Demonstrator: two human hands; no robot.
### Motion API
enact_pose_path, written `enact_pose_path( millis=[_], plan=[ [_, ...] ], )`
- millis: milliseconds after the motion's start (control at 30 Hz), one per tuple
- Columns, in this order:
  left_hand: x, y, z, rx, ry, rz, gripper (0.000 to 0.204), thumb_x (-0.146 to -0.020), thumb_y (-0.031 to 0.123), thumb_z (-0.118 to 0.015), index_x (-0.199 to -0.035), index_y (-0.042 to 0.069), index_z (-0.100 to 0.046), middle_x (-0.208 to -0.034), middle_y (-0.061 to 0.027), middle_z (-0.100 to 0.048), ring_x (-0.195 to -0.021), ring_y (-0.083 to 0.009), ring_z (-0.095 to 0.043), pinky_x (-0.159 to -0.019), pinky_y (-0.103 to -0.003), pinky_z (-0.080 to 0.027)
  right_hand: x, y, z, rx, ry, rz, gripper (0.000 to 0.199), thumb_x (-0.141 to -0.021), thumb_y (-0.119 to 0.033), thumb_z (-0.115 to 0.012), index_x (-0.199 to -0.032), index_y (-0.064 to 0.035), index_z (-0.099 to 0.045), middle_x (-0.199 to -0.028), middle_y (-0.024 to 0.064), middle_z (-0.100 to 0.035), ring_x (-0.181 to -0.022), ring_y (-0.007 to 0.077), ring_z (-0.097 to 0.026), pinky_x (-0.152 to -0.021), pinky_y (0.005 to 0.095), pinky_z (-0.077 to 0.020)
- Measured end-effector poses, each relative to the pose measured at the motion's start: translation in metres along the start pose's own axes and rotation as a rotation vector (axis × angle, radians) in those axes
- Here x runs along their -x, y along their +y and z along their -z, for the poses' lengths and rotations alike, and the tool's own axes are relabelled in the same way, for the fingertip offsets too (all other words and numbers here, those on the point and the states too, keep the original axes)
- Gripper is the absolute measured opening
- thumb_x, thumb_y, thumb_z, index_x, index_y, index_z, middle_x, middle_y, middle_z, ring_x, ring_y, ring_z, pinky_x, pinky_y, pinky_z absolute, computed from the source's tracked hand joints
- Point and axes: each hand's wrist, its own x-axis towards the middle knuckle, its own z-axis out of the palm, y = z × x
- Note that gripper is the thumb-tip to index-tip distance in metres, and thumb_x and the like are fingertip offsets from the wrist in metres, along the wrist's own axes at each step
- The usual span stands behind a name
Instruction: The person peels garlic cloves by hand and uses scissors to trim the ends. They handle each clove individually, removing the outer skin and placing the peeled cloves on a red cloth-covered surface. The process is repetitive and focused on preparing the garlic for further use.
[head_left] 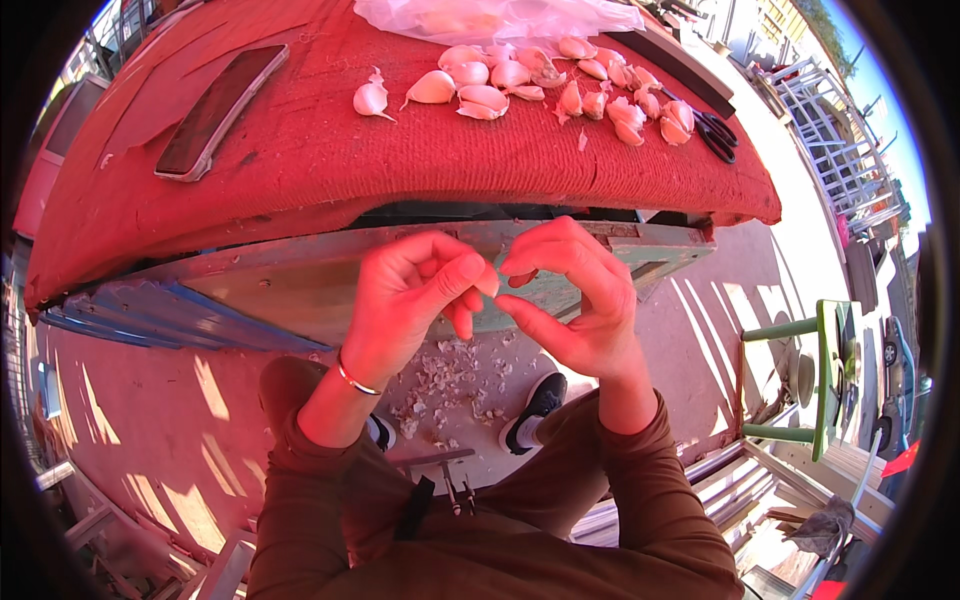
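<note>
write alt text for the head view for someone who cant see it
Two bare hands, the left hand and right hand, meet fingertip to fingertip over a small piece, too hidden to identify. Ahead, garlic cloves, a phone and scissors lie on a red-covered table; peel scraps litter the floor.

A table covered with a red cloth (300,150) stands outdoors in strong sunlight, its worn greenish wooden edge (300,275) showing beneath the fabric. The pale paved floor (150,420) is crossed by bright stripes of light and shadow. A green stool (825,375) stands to the right, with white railings (840,130) beyond.
</note>
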Motion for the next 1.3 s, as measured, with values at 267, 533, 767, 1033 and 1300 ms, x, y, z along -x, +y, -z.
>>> enact_pose_path(
  millis=[267, 533, 767, 1033, 1300],
  plan=[
    [0.001, -0.001, -0.001, -0.031, 0.001, 0.001, 0.021, -0.103, 0.018, -0.066, -0.097, -0.001, -0.069, -0.088, -0.0084, -0.074, -0.066, -0.0096, -0.065, -0.053, -0.024, -0.055, 0.000, 0.005, 0.000, 0.071, -0.020, 0.112, 0.029, -0.071, 0.003, -0.085, -0.095, -0.0038, -0.070, -0.096, 0.0117, -0.068, -0.085, 0.0247, -0.068, -0.073, 0.0336, -0.0541],
    [0.001, -0.002, -0.002, 0.021, 0.014, 0.011, 0.022, -0.104, 0.021, -0.065, -0.096, 0.000, -0.069, -0.090, -0.0078, -0.073, -0.065, -0.0097, -0.064, -0.054, -0.024, -0.056, 0.002, 0.006, -0.002, 0.078, 0.007, 0.119, 0.027, -0.071, 0.003, -0.084, -0.093, -0.0035, -0.070, -0.095, 0.0113, -0.068, -0.084, 0.0243, -0.068, -0.072, 0.0333, -0.0536],
    [0.001, -0.006, 0.000, 0.071, 0.027, -0.020, 0.020, -0.103, 0.021, -0.066, -0.101, 0.001, -0.068, -0.089, -0.0076, -0.072, -0.068, -0.0118, -0.065, -0.057, -0.025, -0.056, 0.001, 0.005, -0.002, 0.013, -0.002, 0.086, 0.022, -0.072, 0.007, -0.080, -0.088, -0.0021, -0.069, -0.091, 0.0111, -0.068, -0.083, 0.0243, -0.067, -0.073, 0.0334, -0.0529],
    [-0.004, -0.009, 0.004, 0.160, -0.037, -0.129, 0.022, -0.103, 0.016, -0.065, -0.118, 0.000, -0.062, -0.097, -0.0092, -0.071, -0.080, -0.0146, -0.068, -0.072, -0.028, -0.057, 0.000, 0.009, 0.013, -0.115, -0.068, 0.019, 0.019, -0.075, 0.008, -0.074, -0.090, 0.0000, -0.067, -0.094, 0.0114, -0.069, -0.085, 0.0222, -0.067, -0.077, 0.0327, -0.0521],
    [-0.004, -0.007, -0.001, 0.058, -0.031, -0.200, 0.020, -0.101, 0.008, -0.066, -0.118, -0.001, -0.061, -0.103, -0.0116, -0.072, -0.090, -0.0160, -0.070, -0.083, -0.030, -0.057, 0.001, 0.002, 0.008, -0.065, -0.022, -0.014, 0.024, -0.076, 0.005, -0.077, -0.099, 0.0013, -0.067, -0.096, 0.0118, -0.066, -0.082, 0.0211, -0.065, -0.074, 0.0323, -0.0528]
  ],
)
